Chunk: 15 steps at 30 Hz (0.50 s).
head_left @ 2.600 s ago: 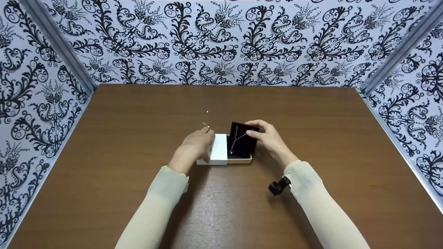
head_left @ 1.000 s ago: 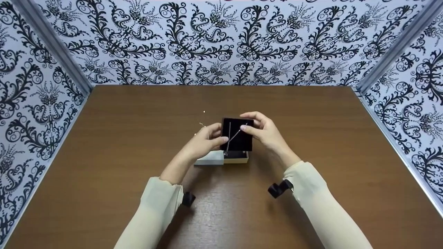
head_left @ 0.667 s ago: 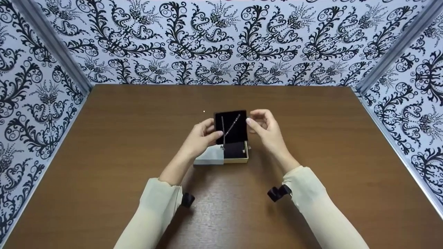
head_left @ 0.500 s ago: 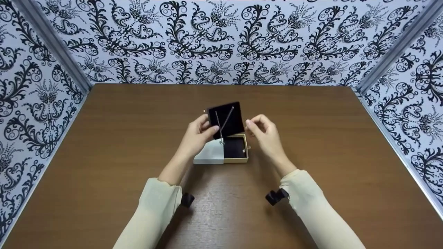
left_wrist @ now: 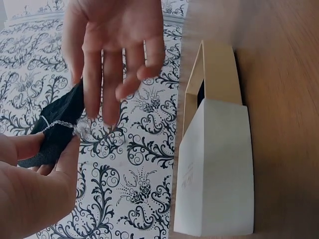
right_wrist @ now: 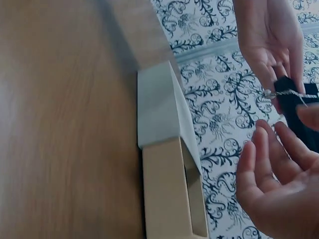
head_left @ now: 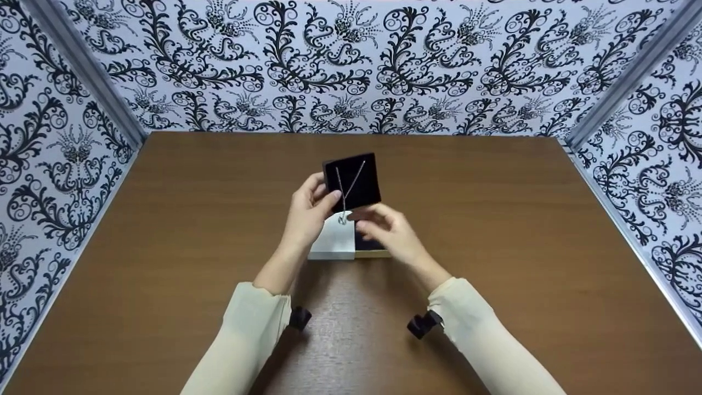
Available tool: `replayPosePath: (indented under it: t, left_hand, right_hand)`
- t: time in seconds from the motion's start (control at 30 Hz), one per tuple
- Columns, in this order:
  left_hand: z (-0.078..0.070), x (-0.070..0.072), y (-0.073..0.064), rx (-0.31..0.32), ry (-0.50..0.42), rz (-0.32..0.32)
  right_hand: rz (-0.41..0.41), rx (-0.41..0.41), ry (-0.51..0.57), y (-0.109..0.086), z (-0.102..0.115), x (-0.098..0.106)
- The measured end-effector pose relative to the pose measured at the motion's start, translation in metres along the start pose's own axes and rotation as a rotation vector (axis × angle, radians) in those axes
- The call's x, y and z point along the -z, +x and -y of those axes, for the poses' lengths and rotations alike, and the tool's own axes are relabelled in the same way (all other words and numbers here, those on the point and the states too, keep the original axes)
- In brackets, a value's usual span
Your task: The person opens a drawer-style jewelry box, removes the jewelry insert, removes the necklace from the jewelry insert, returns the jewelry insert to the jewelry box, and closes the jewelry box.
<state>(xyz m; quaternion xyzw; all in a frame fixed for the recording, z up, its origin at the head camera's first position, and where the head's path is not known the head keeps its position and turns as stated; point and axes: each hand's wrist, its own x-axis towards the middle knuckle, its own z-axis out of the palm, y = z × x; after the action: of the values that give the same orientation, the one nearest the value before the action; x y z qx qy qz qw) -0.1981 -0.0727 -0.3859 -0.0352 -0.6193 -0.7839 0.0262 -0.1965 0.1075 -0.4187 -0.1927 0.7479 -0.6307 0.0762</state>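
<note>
A square black jewelry pad with a thin silver necklace is gripped at its left edge by my left hand, thumb in front. It is raised and tilted above the table, and a small pendant dangles under its lower edge. My right hand is just below the pad near the pendant, its fingers relaxed; whether they touch the pad or pendant I cannot tell. Beneath lies a box with a white sleeve and a partly pulled-out gold tray. My right hand covers part of the tray's dark inside.
The brown wooden table spreads around the box. Patterned black-and-white walls stand behind and at both sides. A black wrist camera sits under the left sleeve, another black camera by the right sleeve.
My left hand has lifted the pad from the box up and to the left. The right hand released its edge, then moved left and down to beneath it.
</note>
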Motion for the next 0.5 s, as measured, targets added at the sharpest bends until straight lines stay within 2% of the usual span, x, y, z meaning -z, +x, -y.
replayPosePath:
  t: [0.13, 0.5]
  left_hand:
    - [0.0011, -0.0022, -0.0006, -0.017, 0.006, 0.009]
    - [0.0047, 0.002, -0.002, -0.055, 0.086, 0.011]
  right_hand:
    - [0.113, -0.005, 0.023, 0.0014, -0.0036, -0.0074]
    - [0.12, -0.027, 0.099, -0.004, -0.0023, -0.0059]
